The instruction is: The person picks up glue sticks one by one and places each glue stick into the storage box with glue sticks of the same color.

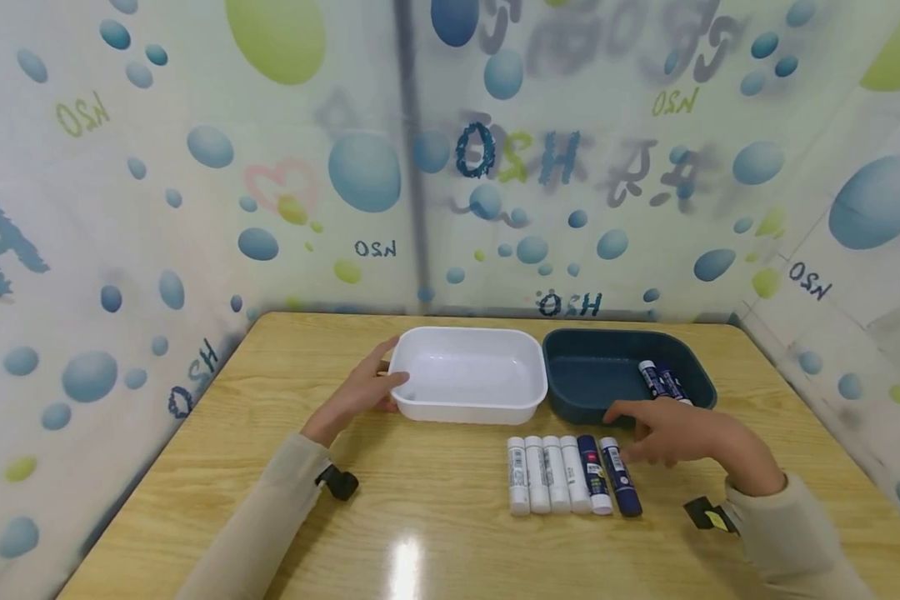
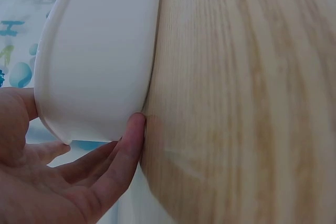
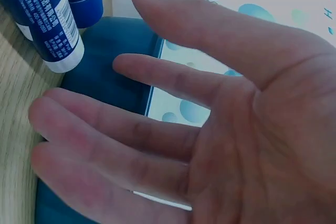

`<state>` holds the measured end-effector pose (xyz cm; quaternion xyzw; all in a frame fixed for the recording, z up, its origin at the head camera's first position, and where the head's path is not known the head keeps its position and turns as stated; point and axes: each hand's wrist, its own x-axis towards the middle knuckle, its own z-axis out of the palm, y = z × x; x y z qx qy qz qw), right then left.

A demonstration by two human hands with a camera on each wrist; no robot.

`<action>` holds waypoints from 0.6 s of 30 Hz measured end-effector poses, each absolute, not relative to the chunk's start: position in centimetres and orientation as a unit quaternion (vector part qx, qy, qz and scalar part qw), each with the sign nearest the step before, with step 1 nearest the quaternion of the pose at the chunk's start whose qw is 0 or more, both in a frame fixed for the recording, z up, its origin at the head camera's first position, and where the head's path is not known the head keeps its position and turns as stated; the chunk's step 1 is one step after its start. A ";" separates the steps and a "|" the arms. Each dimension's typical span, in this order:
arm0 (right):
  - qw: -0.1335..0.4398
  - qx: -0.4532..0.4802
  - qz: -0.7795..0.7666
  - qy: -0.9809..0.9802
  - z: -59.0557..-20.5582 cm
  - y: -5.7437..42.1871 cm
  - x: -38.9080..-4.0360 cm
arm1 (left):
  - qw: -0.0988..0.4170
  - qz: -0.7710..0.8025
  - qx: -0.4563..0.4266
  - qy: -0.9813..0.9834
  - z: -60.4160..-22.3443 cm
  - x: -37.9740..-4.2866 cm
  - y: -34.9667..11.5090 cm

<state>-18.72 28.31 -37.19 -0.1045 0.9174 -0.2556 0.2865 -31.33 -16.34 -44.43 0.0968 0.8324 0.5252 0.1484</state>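
Observation:
My left hand (image 1: pixel 360 389) holds the left end of a white plastic tray (image 1: pixel 468 412), the thumb over its rim. In the left wrist view, the fingers (image 2: pixel 128 153) lie against the tray's outer wall, low by the tabletop. My right hand (image 1: pixel 678 429) hovers at the front edge of a dark teal tray (image 1: pixel 592 379), fingers spread and nothing in them. Just left of it lies a navy glue stick (image 1: pixel 621 477) with a white cap, apart from the palm in the right wrist view. Beside that are another navy glue stick (image 1: pixel 595 475) and several white glue sticks (image 1: pixel 557 475) in a row.
Two navy glue sticks (image 1: pixel 663 382) lie in the right part of the dark tray. Both trays stand side by side near the back of the wooden table (image 1: pixel 420 517). A patterned curtain (image 1: pixel 330 275) hangs behind and along both sides.

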 end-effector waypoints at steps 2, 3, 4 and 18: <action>0.293 -0.094 -0.250 0.918 -37.3 28.3 -18.8 | 0.148 0.524 0.097 0.833 -44.4 -31.3 -16.3; 0.296 -0.094 -0.248 0.918 -37.3 28.2 -18.9 | 0.147 0.523 0.096 0.834 -44.3 -31.3 -16.3; 0.299 -0.092 -0.246 0.917 -37.4 28.2 -18.9 | 0.146 0.522 0.094 0.835 -44.3 -31.3 -16.2; 0.327 -0.067 -0.230 0.914 -38.8 27.9 -19.4 | 0.146 0.523 0.090 0.835 -44.3 -31.2 -16.2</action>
